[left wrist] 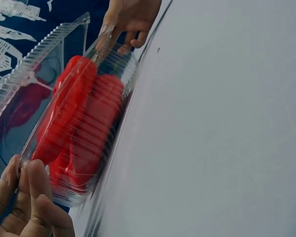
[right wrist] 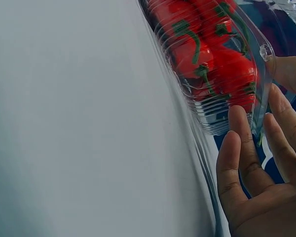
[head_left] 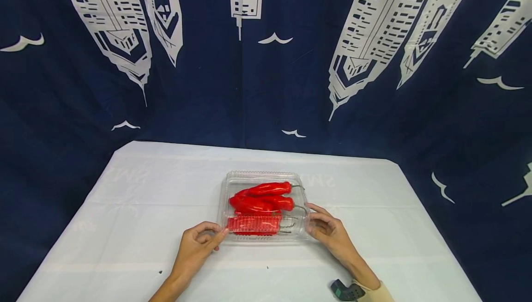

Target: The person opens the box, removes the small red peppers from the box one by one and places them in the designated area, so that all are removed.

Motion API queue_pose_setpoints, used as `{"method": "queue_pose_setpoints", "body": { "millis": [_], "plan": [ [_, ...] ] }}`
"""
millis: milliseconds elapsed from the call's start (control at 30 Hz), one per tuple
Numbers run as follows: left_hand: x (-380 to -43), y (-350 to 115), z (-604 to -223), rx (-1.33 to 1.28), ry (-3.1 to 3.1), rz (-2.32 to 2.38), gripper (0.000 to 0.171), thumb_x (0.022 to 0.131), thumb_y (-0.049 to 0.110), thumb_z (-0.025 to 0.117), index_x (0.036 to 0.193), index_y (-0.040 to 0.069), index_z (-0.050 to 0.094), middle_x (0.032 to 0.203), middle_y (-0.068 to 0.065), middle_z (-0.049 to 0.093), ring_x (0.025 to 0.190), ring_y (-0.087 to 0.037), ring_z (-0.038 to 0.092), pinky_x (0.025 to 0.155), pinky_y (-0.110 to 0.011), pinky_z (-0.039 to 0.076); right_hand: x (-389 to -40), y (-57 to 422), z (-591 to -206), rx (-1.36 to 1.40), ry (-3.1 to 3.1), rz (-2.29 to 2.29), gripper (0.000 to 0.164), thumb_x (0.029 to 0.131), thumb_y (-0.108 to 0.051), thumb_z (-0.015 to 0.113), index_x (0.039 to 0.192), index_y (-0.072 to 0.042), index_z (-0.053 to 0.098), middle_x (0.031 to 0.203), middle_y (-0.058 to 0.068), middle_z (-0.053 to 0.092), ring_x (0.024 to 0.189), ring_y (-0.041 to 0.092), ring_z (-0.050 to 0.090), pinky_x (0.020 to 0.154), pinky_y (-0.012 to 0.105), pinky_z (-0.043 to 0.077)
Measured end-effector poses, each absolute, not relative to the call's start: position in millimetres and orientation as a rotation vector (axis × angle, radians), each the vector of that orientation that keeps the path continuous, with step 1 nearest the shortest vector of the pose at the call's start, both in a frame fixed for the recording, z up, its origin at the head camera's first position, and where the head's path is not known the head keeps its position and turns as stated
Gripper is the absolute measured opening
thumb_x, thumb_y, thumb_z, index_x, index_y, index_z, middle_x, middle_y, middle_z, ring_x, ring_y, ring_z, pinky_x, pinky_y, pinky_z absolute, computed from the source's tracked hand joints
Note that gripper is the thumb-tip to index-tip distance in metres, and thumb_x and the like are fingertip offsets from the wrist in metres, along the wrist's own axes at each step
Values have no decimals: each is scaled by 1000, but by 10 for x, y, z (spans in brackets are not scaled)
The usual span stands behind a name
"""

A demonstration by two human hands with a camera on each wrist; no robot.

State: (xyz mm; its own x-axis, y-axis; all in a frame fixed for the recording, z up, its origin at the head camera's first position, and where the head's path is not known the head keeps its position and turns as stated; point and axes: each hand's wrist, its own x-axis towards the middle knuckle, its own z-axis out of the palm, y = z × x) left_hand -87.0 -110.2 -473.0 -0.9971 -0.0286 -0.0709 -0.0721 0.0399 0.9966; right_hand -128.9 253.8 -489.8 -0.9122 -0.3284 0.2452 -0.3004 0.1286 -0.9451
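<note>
A clear plastic clamshell box (head_left: pixel 225 196) with ridged walls lies on the white table, holding several glossy red peppers (head_left: pixel 269 188) with thin green stems. My left hand (head_left: pixel 197 243) is at its front left corner, where the thumb and fingertips pinch the rim, as the left wrist view shows closely. On the opposite side, my right hand (head_left: pixel 331 233) pinches the rim between thumb and fingers. In the right wrist view, the other fingers of that hand (right wrist: pixel 259 187) spread along the outer wall. The pepper stems (right wrist: pixel 202 74) point toward the right hand.
The white table covering (head_left: pixel 145 219) extends around the box on all sides. Behind it hangs a dark blue cloth (head_left: pixel 199 108) printed with white buildings and birds. A dark band (head_left: pixel 347 290) sits on the right wrist by a pale sleeve (head_left: pixel 376 294).
</note>
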Motion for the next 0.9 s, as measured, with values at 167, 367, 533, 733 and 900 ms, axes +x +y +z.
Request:
{"method": "queue_pose_setpoints", "body": {
  "millis": [167,367,533,733,900],
  "plan": [
    [-877,-1103,-4725,-90,2255,2134,22,87,20,78,97,2,68,56,-13,60,57,-9,49,54,-23,39,-1283,2533,-4904,-604,2358,-1952,26,92,4,65,117,11,62,148,-3,48,119,2,58,95,16,48],
    [-877,-1101,-4719,-66,2257,2148,21,86,19,79,95,3,69,57,-12,61,59,-8,51,56,-23,41,-1287,2537,-4902,-612,2332,-1963,27,92,4,64,118,13,61,149,12,46,112,6,62,92,18,50],
    [-877,-1105,-4697,-77,2264,2123,21,85,21,80,94,5,69,58,-12,61,58,-8,50,55,-23,39,-1295,2540,-4890,-646,2299,-1962,28,94,5,62,120,14,60,151,27,39,105,10,64,91,20,52],
    [-913,-1124,-4651,-151,2294,2041,10,89,12,72,98,7,71,66,-13,68,65,-12,58,59,-22,40,-1302,2540,-4874,-655,2299,-1965,28,94,4,63,120,12,62,152,26,39,105,11,64,91,21,52],
    [-974,-1155,-4616,-156,2346,1976,16,92,11,68,108,10,71,82,-12,70,66,-13,57,59,-22,43,-1307,2538,-4876,-664,2305,-1964,27,93,5,63,120,11,62,151,29,38,104,11,64,91,21,52]
  ]
}}
